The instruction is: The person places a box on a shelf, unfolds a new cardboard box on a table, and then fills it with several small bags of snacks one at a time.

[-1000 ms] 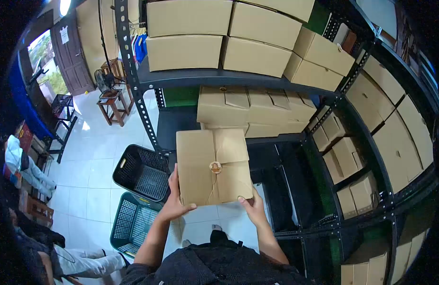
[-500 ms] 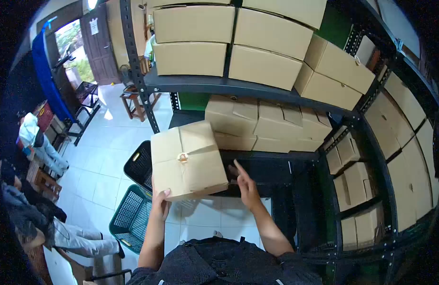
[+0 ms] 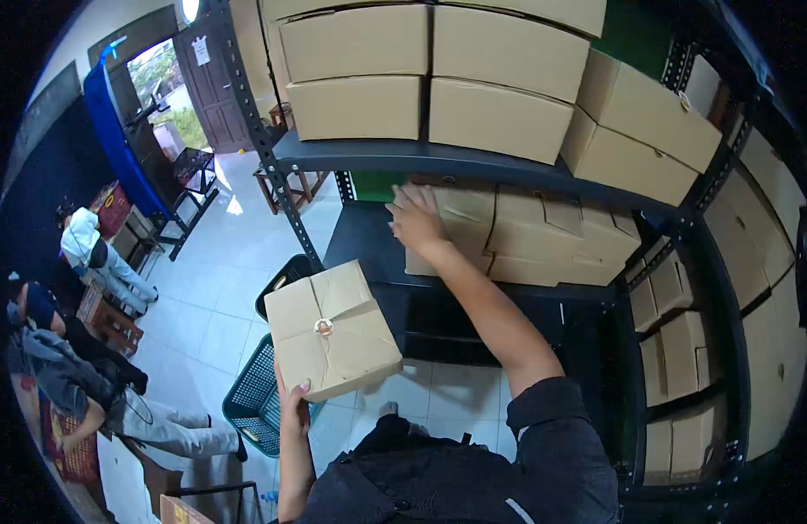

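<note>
A closed cardboard box [image 3: 346, 349] with a round sticker on its lid is in my left hand [image 3: 294, 406], which grips its near left corner with the thumb on the side. The box is tilted in front of my body. My right hand [image 3: 418, 218] is stretched forward to the lower shelf [image 3: 360, 240], its fingers apart. It overlaps the left end of a cardboard box [image 3: 464, 210] standing there in a row. Part of that box is hidden behind my hand and forearm.
More cardboard boxes [image 3: 360, 106] are stacked on the upper shelf [image 3: 429, 159], and others [image 3: 674, 358] fill the rack at right. A green plastic basket [image 3: 268, 384] and a black basket [image 3: 285, 279] are on the floor. Two people [image 3: 80, 349] are at the left.
My right hand has left the side of the held box and reached up and forward to the shelf boxes. The held box has moved slightly down, held by my left hand alone.
</note>
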A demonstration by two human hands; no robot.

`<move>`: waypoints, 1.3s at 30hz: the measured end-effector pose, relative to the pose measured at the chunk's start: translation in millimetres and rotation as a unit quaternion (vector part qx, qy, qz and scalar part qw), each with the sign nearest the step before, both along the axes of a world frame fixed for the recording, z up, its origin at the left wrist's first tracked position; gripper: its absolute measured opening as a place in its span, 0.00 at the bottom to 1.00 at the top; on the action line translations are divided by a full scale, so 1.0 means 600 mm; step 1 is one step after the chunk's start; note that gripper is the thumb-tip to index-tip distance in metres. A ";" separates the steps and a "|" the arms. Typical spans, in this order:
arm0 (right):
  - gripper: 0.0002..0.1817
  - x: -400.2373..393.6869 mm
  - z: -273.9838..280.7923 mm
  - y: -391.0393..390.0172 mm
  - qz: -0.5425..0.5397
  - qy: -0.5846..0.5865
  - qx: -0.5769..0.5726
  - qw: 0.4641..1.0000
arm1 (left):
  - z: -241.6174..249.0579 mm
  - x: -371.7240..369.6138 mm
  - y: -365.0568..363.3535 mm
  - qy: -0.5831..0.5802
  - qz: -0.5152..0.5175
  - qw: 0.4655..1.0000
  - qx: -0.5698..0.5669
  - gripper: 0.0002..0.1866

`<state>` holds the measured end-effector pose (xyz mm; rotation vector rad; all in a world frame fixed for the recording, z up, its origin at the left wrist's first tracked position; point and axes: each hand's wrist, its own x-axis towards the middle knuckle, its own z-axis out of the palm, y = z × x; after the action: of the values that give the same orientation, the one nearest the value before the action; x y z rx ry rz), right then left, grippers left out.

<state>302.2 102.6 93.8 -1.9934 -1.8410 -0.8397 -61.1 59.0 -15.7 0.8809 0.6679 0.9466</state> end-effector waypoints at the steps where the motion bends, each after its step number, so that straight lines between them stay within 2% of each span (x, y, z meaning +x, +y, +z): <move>1: 0.23 0.016 -0.004 -0.008 0.003 0.039 -0.024 0.999 | 0.017 0.006 -0.002 0.011 -0.002 0.999 0.030 0.50; 2: 0.23 0.026 -0.005 -0.019 0.003 0.079 -0.050 0.996 | 0.017 0.010 0.003 0.011 0.001 1.000 0.025 0.50; 3: 0.18 0.034 -0.005 -0.028 0.006 0.070 -0.066 0.995 | 0.014 0.015 0.008 0.014 -0.007 1.000 0.025 0.50; 6: 0.16 0.031 -0.001 -0.048 -0.017 0.078 -0.100 0.992 | 0.022 0.040 0.028 0.007 -0.038 0.998 0.040 0.50; 8: 0.18 0.033 0.012 -0.062 -0.045 0.074 -0.134 0.987 | 0.025 0.065 0.041 -0.002 -0.057 0.998 0.042 0.49; 11: 0.21 0.042 0.017 -0.071 -0.049 0.132 -0.186 0.973 | 0.028 0.106 0.069 -0.040 -0.100 0.994 0.023 0.47; 14: 0.26 0.049 0.017 -0.081 -0.032 0.160 -0.199 0.966 | -0.013 0.139 0.107 -0.072 -0.133 0.988 -0.027 0.44; 16: 0.29 0.036 0.038 -0.097 -0.027 0.182 -0.160 0.970 | -0.018 0.162 0.138 -0.106 -0.177 0.973 -0.102 0.43; 18: 0.30 0.053 0.033 -0.103 -0.018 0.219 -0.153 0.964 | -0.012 0.179 0.167 -0.100 -0.188 0.971 -0.110 0.43; 19: 0.32 0.061 0.029 -0.104 -0.008 0.256 -0.143 0.956 | 0.005 0.184 0.178 -0.088 -0.191 0.976 -0.055 0.43; 22: 0.34 0.066 0.025 -0.116 0.007 0.264 -0.116 0.958 | 0.017 0.191 0.195 -0.043 -0.187 0.977 0.088 0.44; 24: 0.34 0.058 0.032 -0.121 -0.004 0.268 -0.116 0.956 | 0.010 0.188 0.205 -0.006 -0.176 0.974 0.144 0.45; 26: 0.33 0.057 0.027 -0.120 -0.015 0.221 -0.115 0.969 | -0.002 0.178 0.215 0.036 -0.149 0.975 0.158 0.46; 28: 0.32 0.056 0.022 -0.115 -0.057 0.186 -0.130 0.972 | -0.013 0.164 0.228 0.025 -0.145 0.979 0.143 0.46; 30: 0.30 0.058 0.016 -0.117 -0.002 0.158 -0.083 0.984 | -0.005 0.153 0.230 0.008 -0.138 0.986 0.094 0.45; 32: 0.28 0.059 0.009 -0.117 -0.016 0.150 -0.075 0.986 | 0.002 0.154 0.220 -0.025 -0.153 0.985 0.081 0.43; 34: 0.27 0.060 0.006 -0.125 -0.036 0.144 -0.067 0.987 | -0.041 0.150 0.232 -0.027 -0.192 0.978 0.073 0.42; 36: 0.22 0.052 0.010 -0.136 -0.005 0.127 -0.048 0.991 | -0.054 0.141 0.234 0.006 -0.208 0.978 0.010 0.41; 37: 0.22 0.044 0.011 -0.147 -0.023 0.131 -0.043 0.990 | -0.054 0.141 0.231 -0.015 -0.244 0.969 0.043 0.41; 38: 0.20 0.026 0.017 -0.156 -0.025 0.166 -0.032 0.985 | -0.139 0.123 0.257 0.013 -0.245 0.969 0.008 0.41; 39: 0.18 0.016 0.017 -0.167 -0.026 0.199 -0.020 0.979 | -0.118 0.139 0.246 -0.004 -0.277 0.961 0.022 0.41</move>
<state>311.5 2.1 103.9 -2.0586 -1.5931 -0.3779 22.5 206.6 -86.5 1.0318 0.3583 0.4607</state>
